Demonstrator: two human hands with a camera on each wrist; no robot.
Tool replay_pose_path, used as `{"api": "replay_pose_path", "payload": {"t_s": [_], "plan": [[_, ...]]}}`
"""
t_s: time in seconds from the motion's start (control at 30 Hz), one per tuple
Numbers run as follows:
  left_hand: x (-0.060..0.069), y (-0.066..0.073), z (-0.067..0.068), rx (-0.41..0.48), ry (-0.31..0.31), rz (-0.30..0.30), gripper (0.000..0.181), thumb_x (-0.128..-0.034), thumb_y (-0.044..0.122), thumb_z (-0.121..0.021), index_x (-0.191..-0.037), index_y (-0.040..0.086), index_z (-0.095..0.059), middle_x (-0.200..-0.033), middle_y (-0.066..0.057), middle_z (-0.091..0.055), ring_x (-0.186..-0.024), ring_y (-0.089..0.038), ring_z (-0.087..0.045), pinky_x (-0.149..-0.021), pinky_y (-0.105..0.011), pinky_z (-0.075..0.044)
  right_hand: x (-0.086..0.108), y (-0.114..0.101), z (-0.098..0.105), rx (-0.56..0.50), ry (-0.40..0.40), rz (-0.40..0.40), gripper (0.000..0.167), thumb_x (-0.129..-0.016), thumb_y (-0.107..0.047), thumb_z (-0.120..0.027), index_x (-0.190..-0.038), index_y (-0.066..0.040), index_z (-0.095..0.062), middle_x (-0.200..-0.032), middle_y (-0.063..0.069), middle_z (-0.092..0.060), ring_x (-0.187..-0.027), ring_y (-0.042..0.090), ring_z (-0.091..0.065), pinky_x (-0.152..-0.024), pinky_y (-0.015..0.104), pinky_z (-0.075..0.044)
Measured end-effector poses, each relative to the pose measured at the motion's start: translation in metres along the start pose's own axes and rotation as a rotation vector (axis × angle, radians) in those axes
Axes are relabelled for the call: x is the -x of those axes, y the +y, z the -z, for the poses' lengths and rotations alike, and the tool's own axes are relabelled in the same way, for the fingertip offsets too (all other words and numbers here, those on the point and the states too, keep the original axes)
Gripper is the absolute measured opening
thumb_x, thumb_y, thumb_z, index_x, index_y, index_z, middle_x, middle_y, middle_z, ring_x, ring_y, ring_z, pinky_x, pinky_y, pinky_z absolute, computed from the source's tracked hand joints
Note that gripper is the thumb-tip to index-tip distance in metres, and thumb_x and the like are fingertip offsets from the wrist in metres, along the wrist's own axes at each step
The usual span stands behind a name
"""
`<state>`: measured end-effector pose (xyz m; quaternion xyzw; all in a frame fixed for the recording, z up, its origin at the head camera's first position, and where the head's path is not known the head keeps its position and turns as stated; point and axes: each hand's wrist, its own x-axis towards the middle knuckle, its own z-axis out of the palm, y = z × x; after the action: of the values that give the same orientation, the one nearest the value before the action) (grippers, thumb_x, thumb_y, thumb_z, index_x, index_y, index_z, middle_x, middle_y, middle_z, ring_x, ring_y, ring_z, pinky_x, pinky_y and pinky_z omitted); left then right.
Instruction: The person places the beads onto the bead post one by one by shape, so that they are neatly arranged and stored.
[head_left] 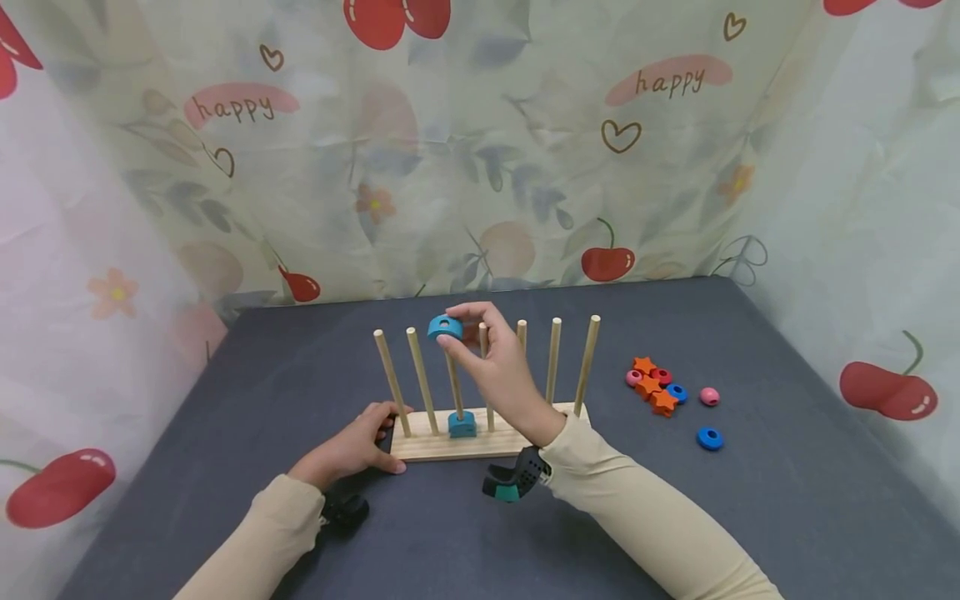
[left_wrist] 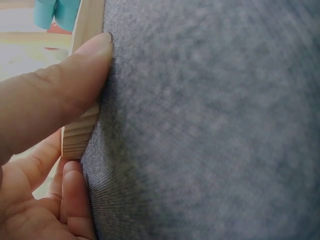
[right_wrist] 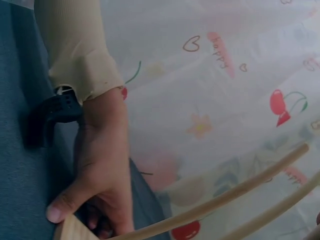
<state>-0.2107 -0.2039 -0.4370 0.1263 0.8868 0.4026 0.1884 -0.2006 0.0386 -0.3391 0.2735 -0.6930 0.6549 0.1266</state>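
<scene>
Our right hand (head_left: 502, 367) pinches a blue block (head_left: 444, 326) above the rack (head_left: 442, 450), partly hiding some pegs (head_left: 521, 332); our left hand (head_left: 356, 443) grips the rack's left end. Beads (head_left: 709, 438) lie right of the rack.

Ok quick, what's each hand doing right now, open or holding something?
Left hand: closed, holding the left end of the long pale wooden base.
Right hand: closed, pinching a blue rounded block with a hole.
</scene>
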Motion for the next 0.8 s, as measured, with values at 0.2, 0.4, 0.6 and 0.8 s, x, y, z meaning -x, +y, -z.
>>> {"api": "replay_pose_path", "payload": {"t_s": [0.2, 0.4, 0.6, 0.8], "plan": [[0.0, 0.001, 0.0, 0.002, 0.0, 0.02, 0.076, -0.0698, 0.015, -0.087, -0.135, 0.011, -0.048, -0.129, -0.017, -0.041, -0.121, -0.034, -0.039, -0.103, -0.056, -0.033, 0.011, 0.016, -0.001, 0.02, -0.009, -0.098, 0.03, -0.095, -0.015, -0.062, -0.122, -0.007, -0.052, -0.115, 0.01, -0.058, -0.098, 0.021, -0.062, -0.087, 0.031, -0.052], [-0.001, 0.0, -0.001, 0.003, 0.002, 0.021, 0.077, -0.0693, 0.013, -0.087, -0.136, 0.011, -0.048, -0.13, -0.017, -0.041, -0.121, -0.034, -0.039, -0.103, -0.055, -0.033, 0.025, 0.031, 0.001, 0.057, -0.052, -0.133, 0.03, -0.095, -0.015, -0.062, -0.122, -0.005, -0.052, -0.113, 0.011, -0.058, -0.102, 0.023, -0.059, -0.092, 0.041, -0.049], [-0.002, -0.001, -0.002, -0.006, 0.008, 0.037, 0.079, -0.0684, 0.013, -0.088, -0.136, 0.012, -0.048, -0.129, -0.017, -0.041, -0.12, -0.033, -0.039, -0.103, -0.055, -0.034, 0.041, 0.052, 0.001, 0.113, -0.103, -0.242, 0.029, -0.094, -0.013, -0.062, -0.12, -0.005, -0.053, -0.115, 0.011, -0.061, -0.105, 0.022, -0.059, -0.094, 0.039, -0.047], [-0.001, 0.0, -0.002, -0.01, 0.007, 0.025, 0.078, -0.0687, 0.014, -0.088, -0.136, 0.011, -0.047, -0.128, -0.017, -0.041, -0.119, -0.033, -0.038, -0.102, -0.054, -0.034, 0.05, 0.064, -0.002, 0.119, -0.118, -0.349, 0.025, -0.093, -0.008, -0.063, -0.116, -0.002, -0.055, -0.114, 0.013, -0.062, -0.107, 0.027, -0.058, -0.094, 0.044, -0.046]]}}
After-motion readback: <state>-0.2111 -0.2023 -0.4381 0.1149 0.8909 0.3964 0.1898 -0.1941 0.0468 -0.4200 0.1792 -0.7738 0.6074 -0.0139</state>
